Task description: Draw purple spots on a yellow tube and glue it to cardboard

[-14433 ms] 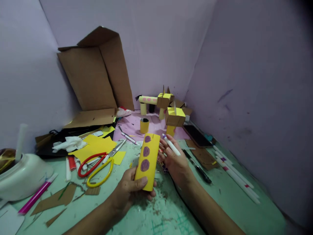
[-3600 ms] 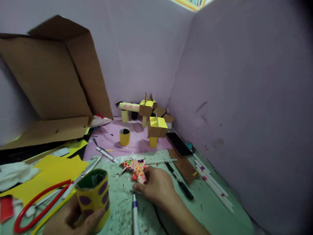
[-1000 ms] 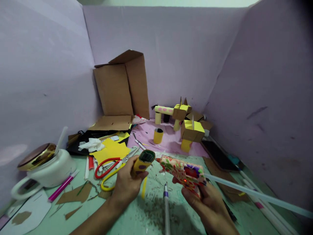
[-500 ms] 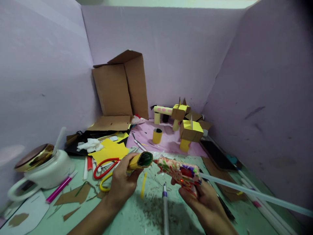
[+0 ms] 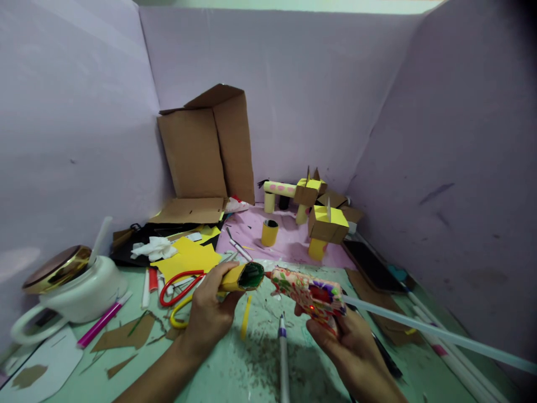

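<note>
Between the fingers and thumb of my left hand (image 5: 212, 310) is a yellow paper tube (image 5: 235, 279), lying sideways with its dark green open end toward the right. My right hand (image 5: 342, 344) grips a flower-patterned glue gun (image 5: 308, 291) with a small red light lit. Its nozzle (image 5: 267, 275) is at the rim of the tube; whether it touches cannot be made out. A long translucent glue stick (image 5: 436, 330) runs out of the gun's back. Below the gun, a grey pen with a purple band (image 5: 283, 358) points away from me.
Red-handled scissors (image 5: 181, 288), yellow paper (image 5: 184, 258) and a white pot (image 5: 88, 291) lie left. Beyond stand a short yellow tube (image 5: 269, 233), a cardboard-headed figure (image 5: 328, 224), a spotted paper animal (image 5: 280, 189) and a large cardboard box (image 5: 197, 151). A phone (image 5: 375, 266) lies right.
My left hand has turned the tube slightly, so its open end faces me a bit more. The glue gun has stayed almost in place at the rim.
</note>
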`<state>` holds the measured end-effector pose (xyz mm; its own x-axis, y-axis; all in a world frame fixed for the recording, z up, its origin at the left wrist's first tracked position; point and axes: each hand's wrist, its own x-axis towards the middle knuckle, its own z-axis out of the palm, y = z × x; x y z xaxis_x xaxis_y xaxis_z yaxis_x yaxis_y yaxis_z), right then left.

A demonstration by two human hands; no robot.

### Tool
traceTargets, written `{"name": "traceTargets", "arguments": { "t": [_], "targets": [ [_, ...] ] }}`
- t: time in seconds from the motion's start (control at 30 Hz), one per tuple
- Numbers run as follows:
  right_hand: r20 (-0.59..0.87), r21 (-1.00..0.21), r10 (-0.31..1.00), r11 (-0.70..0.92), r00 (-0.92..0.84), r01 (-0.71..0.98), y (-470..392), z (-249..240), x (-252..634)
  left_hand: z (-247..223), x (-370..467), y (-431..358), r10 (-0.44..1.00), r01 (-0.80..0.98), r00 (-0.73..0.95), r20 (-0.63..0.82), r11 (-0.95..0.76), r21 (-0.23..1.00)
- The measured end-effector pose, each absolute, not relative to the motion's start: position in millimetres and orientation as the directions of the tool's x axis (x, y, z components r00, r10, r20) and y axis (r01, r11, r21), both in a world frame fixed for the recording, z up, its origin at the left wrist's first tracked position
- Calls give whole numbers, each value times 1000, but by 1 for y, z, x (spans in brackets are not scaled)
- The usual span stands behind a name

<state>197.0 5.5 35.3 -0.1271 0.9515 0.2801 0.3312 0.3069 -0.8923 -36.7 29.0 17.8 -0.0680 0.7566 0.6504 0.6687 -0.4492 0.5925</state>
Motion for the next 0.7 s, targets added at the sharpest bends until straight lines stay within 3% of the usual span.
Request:
{"name": "traceTargets", "arguments": {
  "t": [0.1,0.27,0.6,0.7],
  "targets": [
    [276,-885,952,304,-129,353,6,35,199,18,-37,29,761,669,-75,644,-441,599],
    [245,-851,922,353,-301,389,10,35,207,17,-38,30,757,666,-72,650,-449,596],
    [250,-890,945,310,-210,335,6,36,200,17,-38,29,768,660,-76,636,-439,609],
    [231,-895,939,308,-256,323,5,40,200,17,-38,29,768,660,-83,636,-436,612]
  ]
}}
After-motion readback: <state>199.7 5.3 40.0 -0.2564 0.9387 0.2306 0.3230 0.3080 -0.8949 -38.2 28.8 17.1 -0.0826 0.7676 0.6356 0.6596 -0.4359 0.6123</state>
